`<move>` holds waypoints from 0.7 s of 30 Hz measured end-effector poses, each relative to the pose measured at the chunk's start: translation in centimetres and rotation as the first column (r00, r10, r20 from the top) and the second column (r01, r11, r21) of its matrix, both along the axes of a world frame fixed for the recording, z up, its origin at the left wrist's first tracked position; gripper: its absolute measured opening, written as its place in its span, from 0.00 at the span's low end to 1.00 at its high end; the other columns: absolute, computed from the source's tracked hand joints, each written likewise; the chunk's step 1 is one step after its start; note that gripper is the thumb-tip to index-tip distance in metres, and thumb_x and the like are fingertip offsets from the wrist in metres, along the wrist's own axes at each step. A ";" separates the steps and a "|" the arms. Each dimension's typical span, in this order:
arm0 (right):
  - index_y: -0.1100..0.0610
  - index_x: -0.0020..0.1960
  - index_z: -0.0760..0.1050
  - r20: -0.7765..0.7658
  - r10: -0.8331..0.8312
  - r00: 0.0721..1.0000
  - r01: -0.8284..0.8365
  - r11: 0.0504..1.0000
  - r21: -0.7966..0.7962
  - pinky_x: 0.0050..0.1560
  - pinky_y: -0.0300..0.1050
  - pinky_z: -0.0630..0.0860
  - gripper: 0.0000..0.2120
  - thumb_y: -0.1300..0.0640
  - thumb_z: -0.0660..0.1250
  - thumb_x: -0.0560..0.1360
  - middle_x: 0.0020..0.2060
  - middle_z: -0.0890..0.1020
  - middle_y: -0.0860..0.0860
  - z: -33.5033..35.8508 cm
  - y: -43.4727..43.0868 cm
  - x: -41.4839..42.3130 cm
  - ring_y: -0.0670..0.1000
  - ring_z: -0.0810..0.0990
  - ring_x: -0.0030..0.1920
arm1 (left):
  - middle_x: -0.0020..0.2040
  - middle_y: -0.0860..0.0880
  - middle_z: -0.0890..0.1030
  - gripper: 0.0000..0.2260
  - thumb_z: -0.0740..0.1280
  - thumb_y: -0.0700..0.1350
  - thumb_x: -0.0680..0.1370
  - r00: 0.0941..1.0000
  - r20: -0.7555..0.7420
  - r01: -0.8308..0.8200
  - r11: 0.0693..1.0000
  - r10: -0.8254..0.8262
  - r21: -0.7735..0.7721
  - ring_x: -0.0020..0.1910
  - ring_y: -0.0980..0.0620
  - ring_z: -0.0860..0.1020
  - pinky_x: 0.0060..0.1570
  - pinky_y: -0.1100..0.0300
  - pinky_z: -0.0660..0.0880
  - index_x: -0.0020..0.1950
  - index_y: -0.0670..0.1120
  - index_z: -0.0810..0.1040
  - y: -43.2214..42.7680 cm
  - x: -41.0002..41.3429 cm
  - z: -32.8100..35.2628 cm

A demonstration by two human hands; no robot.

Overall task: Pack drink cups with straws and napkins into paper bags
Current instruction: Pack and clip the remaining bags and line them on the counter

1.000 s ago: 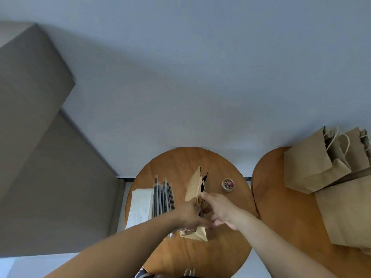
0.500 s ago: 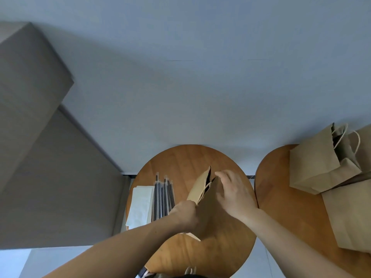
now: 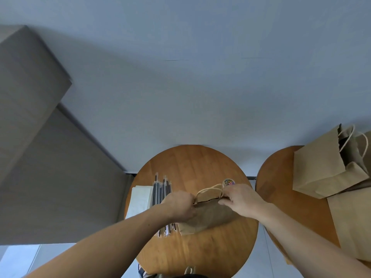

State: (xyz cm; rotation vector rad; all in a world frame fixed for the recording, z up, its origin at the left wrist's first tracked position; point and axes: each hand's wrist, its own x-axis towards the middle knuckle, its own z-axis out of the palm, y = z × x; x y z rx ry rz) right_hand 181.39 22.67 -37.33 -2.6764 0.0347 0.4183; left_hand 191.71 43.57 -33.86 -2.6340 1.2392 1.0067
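Straws [image 3: 160,189] vanish under the left hand [image 3: 178,205]; napkins [image 3: 140,199] lie at the table's [image 3: 190,163] left edge. Both hands pinch the bag's [image 3: 208,216] mouth mid-table, its inside unseen. The right hand [image 3: 241,199] half hides a tub [image 3: 228,181]. Open wood runs to the far edge; more bags [image 3: 325,165] are cut off at right
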 end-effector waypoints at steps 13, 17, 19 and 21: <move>0.40 0.34 0.66 -0.093 -0.098 0.991 0.112 0.981 0.156 0.31 0.35 0.61 0.15 0.42 0.64 0.78 0.28 0.73 0.38 -1.1 -1.2 -0.3 0.38 0.73 0.32 | 0.44 0.45 0.82 0.21 0.56 0.60 0.82 0.994 0.098 -0.037 0.994 0.047 -0.098 0.43 0.45 0.81 0.42 0.52 0.78 0.53 0.46 0.80 -2.0 0.2 -2.7; 0.51 0.44 0.82 -0.278 -0.214 0.936 0.324 0.831 0.452 0.42 0.40 0.71 0.16 0.39 0.65 0.73 0.38 0.83 0.47 -0.8 -2.9 0.7 0.42 0.78 0.39 | 0.48 0.48 0.83 0.17 0.57 0.58 0.83 0.999 -0.006 -0.039 0.987 0.038 -0.159 0.47 0.48 0.81 0.48 0.51 0.78 0.60 0.52 0.80 -2.2 1.8 -3.3; 0.55 0.47 0.84 -0.342 -0.369 0.864 0.502 0.683 0.531 0.49 0.43 0.75 0.15 0.46 0.65 0.77 0.42 0.85 0.49 -1.9 -4.8 1.5 0.44 0.81 0.42 | 0.48 0.49 0.84 0.15 0.59 0.56 0.83 0.996 -0.071 -0.060 0.980 0.047 -0.187 0.47 0.49 0.81 0.48 0.53 0.77 0.60 0.53 0.81 -2.3 2.6 -3.3; 0.55 0.48 0.84 -0.333 -0.497 0.801 0.598 0.682 0.421 0.50 0.52 0.79 0.12 0.51 0.64 0.80 0.41 0.86 0.50 -3.8 -6.5 2.5 0.48 0.84 0.42 | 0.47 0.50 0.84 0.13 0.60 0.54 0.83 0.991 -0.124 -0.083 0.975 0.058 -0.207 0.47 0.50 0.81 0.48 0.54 0.76 0.59 0.54 0.82 -2.6 3.4 -3.4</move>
